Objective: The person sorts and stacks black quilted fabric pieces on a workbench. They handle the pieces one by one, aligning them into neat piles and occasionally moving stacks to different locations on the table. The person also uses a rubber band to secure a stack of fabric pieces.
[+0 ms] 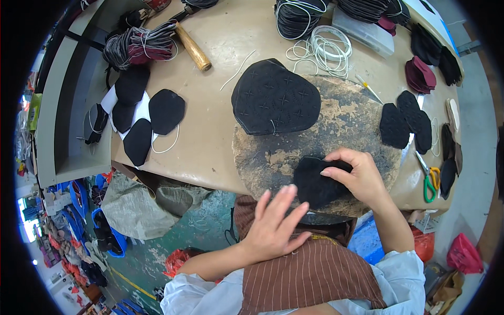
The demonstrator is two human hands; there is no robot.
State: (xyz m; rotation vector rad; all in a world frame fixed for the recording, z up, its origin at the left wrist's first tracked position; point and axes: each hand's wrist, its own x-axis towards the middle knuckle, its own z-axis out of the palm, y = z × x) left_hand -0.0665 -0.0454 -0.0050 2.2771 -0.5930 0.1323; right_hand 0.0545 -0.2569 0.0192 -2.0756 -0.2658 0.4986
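A black padded fabric piece (320, 184) lies near the front edge of a worn round board (362, 121). My right hand (359, 176) pinches its upper right edge between thumb and fingers. Beside its lower left edge is my left hand (275, 223), open with fingers spread; whether a fingertip touches the fabric I cannot tell. Farther back, a larger black piece (275, 97), apparently a stack, overlaps the board's upper left rim. Small cross-shaped marks dot its face.
To the left lie several black cut pieces (167, 112) and a wooden handle (193, 48). White cord (338, 44) is coiled behind the board. On the right are scissors (431, 185) with green and orange handles, a yellow-handled tool (362, 81), dark pieces (395, 126) and a maroon stack (420, 74).
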